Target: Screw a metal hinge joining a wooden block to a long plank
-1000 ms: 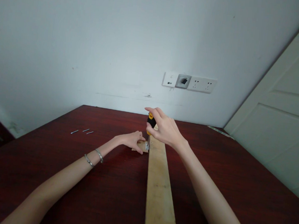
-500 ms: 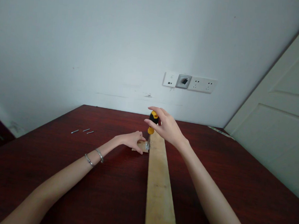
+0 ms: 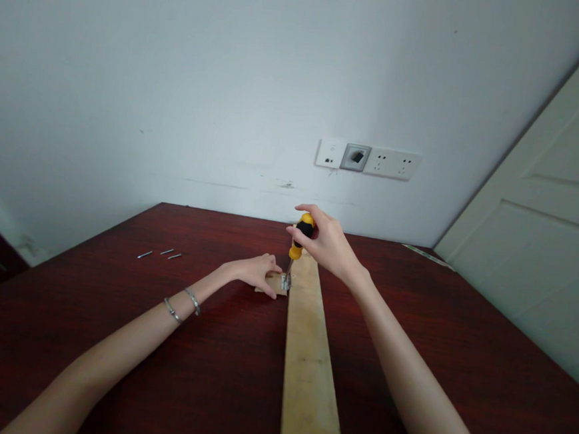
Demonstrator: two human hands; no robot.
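My right hand [image 3: 326,241] grips the yellow and black handle of a screwdriver [image 3: 304,229]. Its shaft slants down to a small metal bracket [image 3: 286,282] beside the long wooden board [image 3: 310,366]. My left hand [image 3: 259,273] is closed around a small flat piece of wood [image 3: 277,285], thumb on the near side and fingers on the far side. That small piece lies against the left edge of the board, with the bracket at the joint. Whether a screw sits under the screwdriver tip is too small to tell.
Three loose screws [image 3: 166,252] lie on the dark red table [image 3: 196,383] to the left. A thin pale strip [image 3: 429,257] rests at the table's far right edge. Behind are a wall with sockets [image 3: 391,163] and a white door [image 3: 560,218] on the right.
The screwdriver handle has tilted to the right, its tip staying near the bracket. My right hand has shifted slightly right with it. My left hand and the wood have stayed put.
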